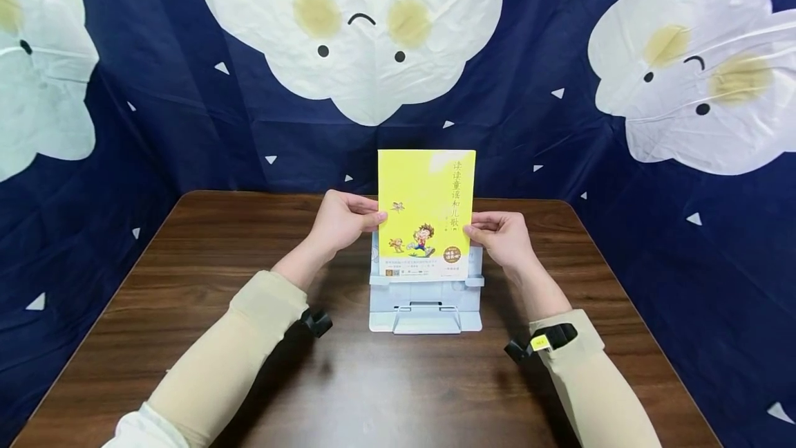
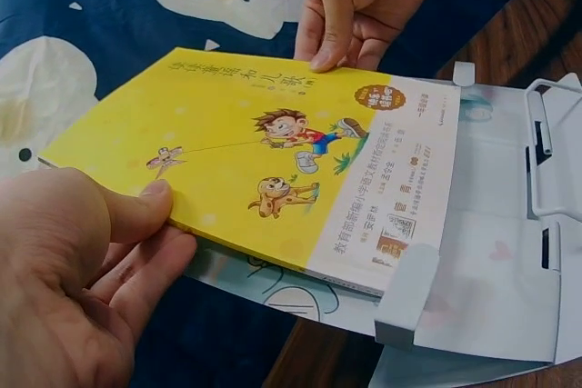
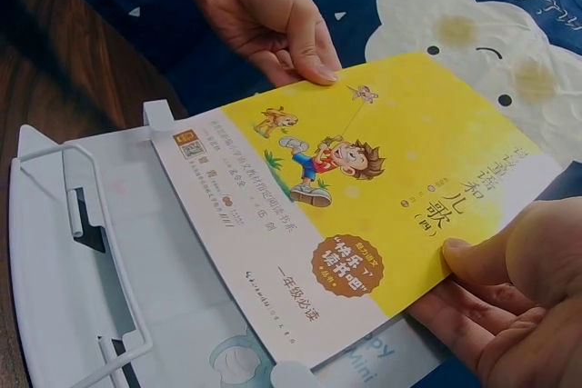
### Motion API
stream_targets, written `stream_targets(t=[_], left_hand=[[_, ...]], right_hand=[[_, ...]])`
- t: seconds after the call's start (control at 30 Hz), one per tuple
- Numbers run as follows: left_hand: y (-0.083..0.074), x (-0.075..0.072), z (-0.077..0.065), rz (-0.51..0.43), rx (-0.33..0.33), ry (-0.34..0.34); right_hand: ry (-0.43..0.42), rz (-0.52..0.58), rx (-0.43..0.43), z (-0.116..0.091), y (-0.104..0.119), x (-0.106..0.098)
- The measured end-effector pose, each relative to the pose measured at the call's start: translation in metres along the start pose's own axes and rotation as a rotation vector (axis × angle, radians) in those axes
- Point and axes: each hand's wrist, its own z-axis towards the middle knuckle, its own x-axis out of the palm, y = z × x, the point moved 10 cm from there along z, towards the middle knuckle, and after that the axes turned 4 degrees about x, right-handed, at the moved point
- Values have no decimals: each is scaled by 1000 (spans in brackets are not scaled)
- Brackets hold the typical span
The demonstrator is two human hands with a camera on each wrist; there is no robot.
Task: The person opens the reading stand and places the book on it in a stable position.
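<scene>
A thin yellow book [image 1: 417,192] with a cartoon boy on its cover stands upright against a pale blue book stand [image 1: 379,320]. My left hand [image 1: 340,221] pinches the book's left edge, thumb on the cover and fingers behind. At the opposite edge my right hand [image 1: 502,237] grips it the same way. In the left wrist view the book's bottom edge lies by a corner clip [image 2: 406,302] of the stand. The right wrist view shows the stand's wire rest [image 3: 118,252] in front of the book. Most of the stand's back panel is hidden behind the book.
The stand is on a dark brown wooden table [image 1: 367,393], towards its far edge. Behind and at both sides hangs a navy cloth [image 1: 528,75] with white cloud faces. A black wrist camera [image 1: 317,323] is strapped to the left forearm, another to the right.
</scene>
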Motion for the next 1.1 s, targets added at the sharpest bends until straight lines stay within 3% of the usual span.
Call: stream_targets(t=[0.5, 0.8, 1.1], left_hand=[[4, 2, -7, 164, 58, 5], [2, 7, -11, 285, 112, 16], [5, 9, -15, 320, 124, 30]], right_hand=[[5, -85, -5, -5, -10, -3], [-9, -180, -61, -9, -9, -5], [-1, -211, -127, -16, -6, 1]])
